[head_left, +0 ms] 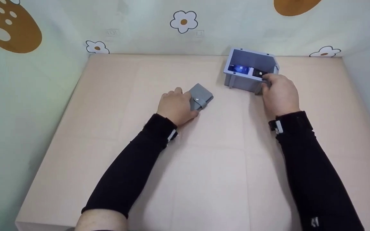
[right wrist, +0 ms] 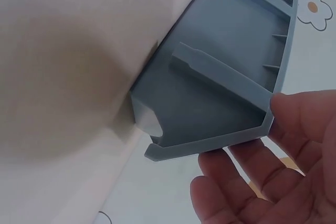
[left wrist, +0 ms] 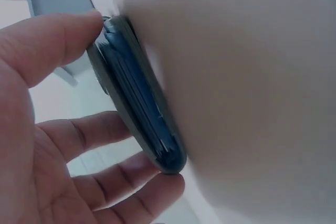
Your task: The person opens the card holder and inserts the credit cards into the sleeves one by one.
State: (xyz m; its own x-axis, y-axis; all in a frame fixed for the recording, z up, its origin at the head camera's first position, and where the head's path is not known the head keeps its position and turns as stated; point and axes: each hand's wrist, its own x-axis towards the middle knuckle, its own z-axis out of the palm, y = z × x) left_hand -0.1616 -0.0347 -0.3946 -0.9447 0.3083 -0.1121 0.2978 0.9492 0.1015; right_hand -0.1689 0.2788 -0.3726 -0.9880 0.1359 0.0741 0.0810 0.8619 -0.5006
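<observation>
My left hand (head_left: 176, 107) holds a small grey wallet (head_left: 201, 93) with a snap strap, which lies on the table. In the left wrist view the thumb is at one end of the wallet (left wrist: 139, 98) and the fingers are at the other; thin layers show along its open edge. At the back right, my right hand (head_left: 281, 94) grips the near right rim of a grey-blue plastic bin (head_left: 244, 84). The right wrist view shows the thumb at the rim of the bin (right wrist: 210, 103), with fingers behind it. Inside the bin are a shiny blue item (head_left: 240, 69) and a black item (head_left: 258, 73), their kinds unclear.
A pale pink covered table (head_left: 210, 179) lies beneath both hands. Behind it hangs a light wall cover (head_left: 140, 25) printed with flowers and brown shapes, close to the bin's back. Both forearms wear black sleeves with wrist straps.
</observation>
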